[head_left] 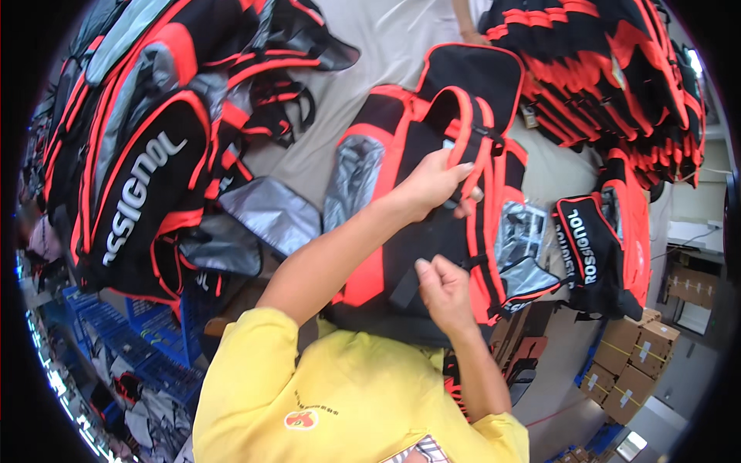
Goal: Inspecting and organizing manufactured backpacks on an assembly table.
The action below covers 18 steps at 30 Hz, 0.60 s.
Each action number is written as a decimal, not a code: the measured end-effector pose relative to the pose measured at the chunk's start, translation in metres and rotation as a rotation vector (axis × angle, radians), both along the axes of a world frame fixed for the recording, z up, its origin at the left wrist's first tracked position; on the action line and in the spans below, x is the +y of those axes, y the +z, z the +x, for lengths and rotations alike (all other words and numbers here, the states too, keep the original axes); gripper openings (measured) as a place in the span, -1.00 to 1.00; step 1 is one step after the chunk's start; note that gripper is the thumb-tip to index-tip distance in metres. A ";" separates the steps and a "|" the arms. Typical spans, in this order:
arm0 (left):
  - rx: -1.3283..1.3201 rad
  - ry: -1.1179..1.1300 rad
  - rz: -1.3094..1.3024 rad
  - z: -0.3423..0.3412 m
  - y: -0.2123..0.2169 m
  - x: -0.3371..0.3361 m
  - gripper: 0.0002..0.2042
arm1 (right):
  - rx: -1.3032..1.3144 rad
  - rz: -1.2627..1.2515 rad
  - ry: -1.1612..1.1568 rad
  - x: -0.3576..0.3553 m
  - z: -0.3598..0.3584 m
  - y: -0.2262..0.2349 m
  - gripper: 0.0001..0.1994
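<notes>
A grey cloth-covered worktop [401,46] carried the work. Nearest, the right hand [445,293] pinched a black strap [403,287] of the soft black-and-orange fabric backpack [432,193] lying mid-worktop; beyond, the left hand [432,184] clamped its orange-piped pocket edge. It looked light and floppy, best gripped by its seams, with stacked backpacks [610,69] at the far right corner.

Backpack piles [147,147] and [617,69] flank a bare grey table strip [386,38].

Looks like a bag-making workshop or packing floor: heaps of identical black-and-orange backpacks [147,154] piled across a grey worktable [386,46], more stacked at the far side [617,69], cardboard boxes [629,363] and blue plastic crates [139,339] below.
</notes>
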State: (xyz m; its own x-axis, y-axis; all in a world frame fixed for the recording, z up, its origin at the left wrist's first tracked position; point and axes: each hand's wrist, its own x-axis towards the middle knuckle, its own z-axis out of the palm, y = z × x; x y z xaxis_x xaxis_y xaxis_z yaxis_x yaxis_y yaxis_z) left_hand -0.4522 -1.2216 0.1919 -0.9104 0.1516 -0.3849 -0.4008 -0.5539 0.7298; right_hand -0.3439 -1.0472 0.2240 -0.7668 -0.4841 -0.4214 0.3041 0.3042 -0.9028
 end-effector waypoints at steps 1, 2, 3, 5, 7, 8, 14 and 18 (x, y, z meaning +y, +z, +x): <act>-0.015 0.003 -0.008 -0.002 0.001 0.001 -0.83 | 0.051 0.018 0.025 0.001 -0.003 0.000 -0.56; -0.021 0.025 -0.035 0.000 0.003 0.000 -0.84 | 0.087 0.048 0.046 0.001 -0.005 0.001 -0.55; -0.037 0.052 -0.049 -0.005 0.006 0.000 -0.83 | 0.138 0.080 0.063 0.001 -0.011 0.003 -0.55; -0.068 0.083 -0.038 0.006 0.002 0.000 -0.81 | 0.175 0.084 0.091 0.001 -0.004 0.001 -0.54; -0.075 0.104 -0.055 0.013 0.000 0.007 -0.82 | 0.109 0.016 0.094 0.010 0.005 -0.003 -0.53; -0.100 0.117 -0.062 0.018 0.001 0.011 -0.83 | 0.099 -0.003 0.125 0.019 0.005 -0.010 -0.55; 0.068 -0.015 -0.106 0.058 0.035 0.022 -0.67 | -0.119 -0.112 0.041 0.063 0.022 -0.040 -0.67; 0.093 -0.193 -0.436 0.158 0.063 0.043 -0.32 | -0.073 -0.228 0.052 0.141 0.022 -0.013 -0.72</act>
